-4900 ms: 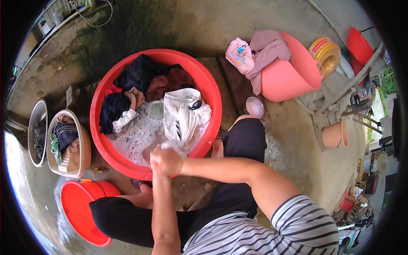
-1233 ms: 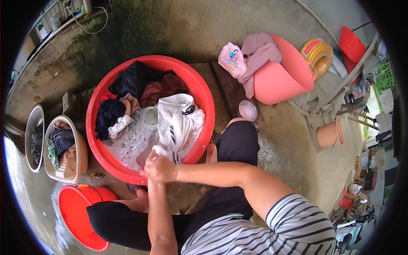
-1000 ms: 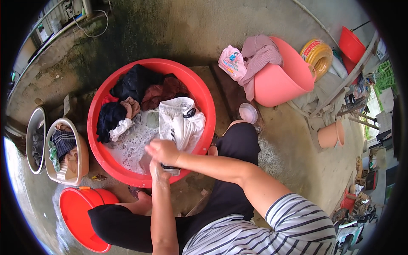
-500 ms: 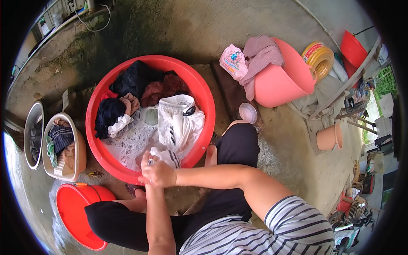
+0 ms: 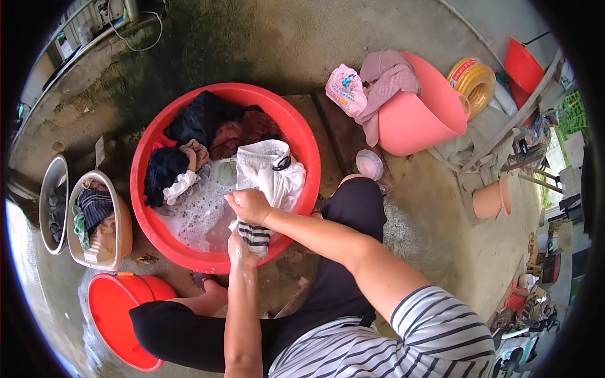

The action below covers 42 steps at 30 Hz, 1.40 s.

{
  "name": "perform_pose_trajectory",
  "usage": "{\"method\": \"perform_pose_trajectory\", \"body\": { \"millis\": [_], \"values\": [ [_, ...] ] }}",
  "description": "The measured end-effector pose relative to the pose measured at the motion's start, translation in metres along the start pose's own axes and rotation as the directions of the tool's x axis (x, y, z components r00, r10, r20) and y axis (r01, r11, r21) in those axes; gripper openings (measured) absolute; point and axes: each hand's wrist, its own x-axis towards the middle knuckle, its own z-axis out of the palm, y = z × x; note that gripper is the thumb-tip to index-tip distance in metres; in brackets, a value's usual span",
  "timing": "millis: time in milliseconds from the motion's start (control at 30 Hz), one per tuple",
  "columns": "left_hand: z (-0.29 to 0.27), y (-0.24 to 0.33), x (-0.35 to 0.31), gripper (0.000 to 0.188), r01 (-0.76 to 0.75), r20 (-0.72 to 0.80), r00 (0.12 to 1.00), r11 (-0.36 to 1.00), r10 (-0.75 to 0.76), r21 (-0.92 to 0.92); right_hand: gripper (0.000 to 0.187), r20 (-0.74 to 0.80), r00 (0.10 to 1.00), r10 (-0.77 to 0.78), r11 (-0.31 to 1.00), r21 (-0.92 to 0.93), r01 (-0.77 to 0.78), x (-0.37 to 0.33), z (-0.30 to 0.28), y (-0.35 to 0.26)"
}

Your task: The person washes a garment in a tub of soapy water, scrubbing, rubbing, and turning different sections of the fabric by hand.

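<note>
A large red tub (image 5: 146, 217) of foamy water stands in front of me with several garments in it. White drawstring pants (image 5: 287, 183) lie at its right side, with a black-striped part (image 5: 254, 238) near the close rim. My left hand (image 5: 242, 249) is closed on cloth beside these stripes, over the near rim. Just above it, my right hand (image 5: 249, 206) is closed over the pants, its fingers partly hidden. White cloth shows between the two hands. Dark garments (image 5: 205, 116) and a brownish-red one (image 5: 246, 133) fill the tub's far side.
At left stand a beige basin (image 5: 123, 230) and a grey basin (image 5: 44, 217) with clothes, and a red bucket (image 5: 101, 315). A pink tub (image 5: 419, 129) with mauve cloth (image 5: 387, 82), a pink packet (image 5: 346, 91) and a small clear bowl (image 5: 369, 165) are at right.
My hands were clasped together at the near rim. Now they are apart, the right one farther up over the pants, the left one lower, with the striped cloth more exposed.
</note>
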Motion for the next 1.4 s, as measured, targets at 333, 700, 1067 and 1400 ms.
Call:
{"method": "perform_pose_trajectory", "body": {
  "millis": [333, 700, 1067, 1400],
  "values": [
    [0.003, 0.018, -0.007, 0.028, -0.044, 0.255, 0.966, 0.998, 0.030, 0.051, 0.030, -0.338, 0.895, -0.290, 0.957, -0.103, 0.272, 0.014, -0.049, -0.028],
    [0.022, 0.040, -0.017, 0.018, -0.216, 0.111, 0.972, 0.972, 0.205, 0.097, 0.025, 0.545, 0.788, 0.287, 0.668, 0.475, -0.572, -0.014, -0.055, 0.004],
    [-0.031, 0.075, -0.002, 0.023, -0.402, 0.227, 0.405, -0.051, 0.886, 0.914, 0.010, -0.071, 0.970, 0.233, 0.932, 0.300, -0.202, 0.004, -0.076, 0.046],
    [-0.035, 0.079, 0.002, 0.013, -0.540, -0.245, 0.716, 0.741, 0.654, 0.400, 0.028, 0.677, 0.735, 0.031, 0.999, -0.003, -0.039, -0.020, -0.072, 0.018]
  ]
}}
